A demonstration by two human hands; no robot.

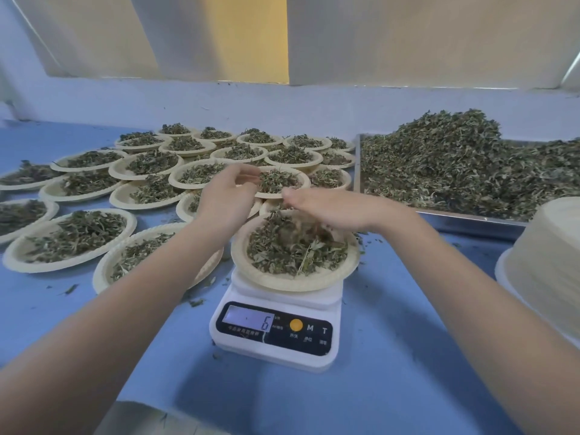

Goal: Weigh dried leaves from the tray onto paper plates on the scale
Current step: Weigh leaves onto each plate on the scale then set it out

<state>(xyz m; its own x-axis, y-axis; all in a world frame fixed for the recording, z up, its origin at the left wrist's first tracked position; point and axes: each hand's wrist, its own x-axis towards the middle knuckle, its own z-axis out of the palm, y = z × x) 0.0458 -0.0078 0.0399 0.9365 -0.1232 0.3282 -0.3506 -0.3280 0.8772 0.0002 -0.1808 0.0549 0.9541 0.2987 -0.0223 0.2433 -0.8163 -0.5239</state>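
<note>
A white digital scale (276,328) stands in front of me, its display showing 6. On it sits a paper plate (260,277) heaped with dried leaves (292,246). My right hand (326,208) hovers palm-down over the plate's far side, fingers spread, with leaves blurred just beneath it. My left hand (229,193) is raised left of the plate with fingers loosely curled; whether it holds any leaves is not clear. The metal tray (470,219) at the right holds a large mound of dried leaves (464,164).
Several filled paper plates (72,240) cover the blue table (392,356) to the left and behind the scale. A tall stack of unused paper plates (546,246) stands at the right edge. Loose leaf bits lie scattered around the scale. A wall runs behind.
</note>
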